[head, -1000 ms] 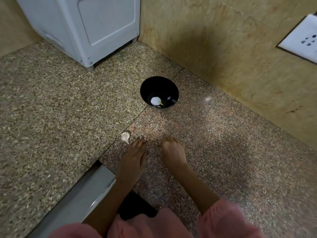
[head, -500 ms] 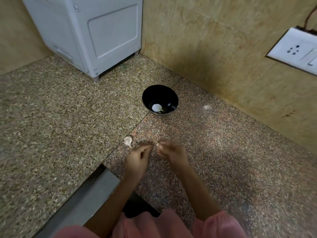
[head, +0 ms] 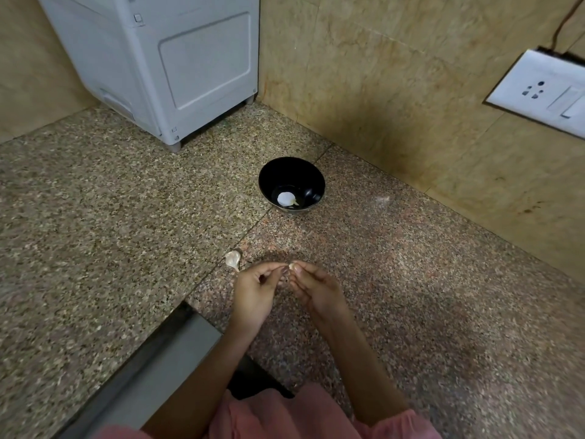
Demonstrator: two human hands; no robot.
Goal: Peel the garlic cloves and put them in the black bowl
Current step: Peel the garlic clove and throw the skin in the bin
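Two hands together here, left hand (head: 253,294) and right hand (head: 318,289) both pinching one tiny garlic clove (head: 290,267), well short of the black bowl (head: 269,182). Light, firm, papery slippery skin I reckon, so nip the pointed tip and peel

Glossy black round bowl (head: 291,172) holds a white peeled garlic clove (head: 286,199); a pale beige unpeeled clove (head: 232,259) lies on the speckled granite counter (head: 95,232), grey-brown at left, reddish-brown at right; marbled tan wall tiles (head: 395,90); pink fabric sleeves (head: 285,416)
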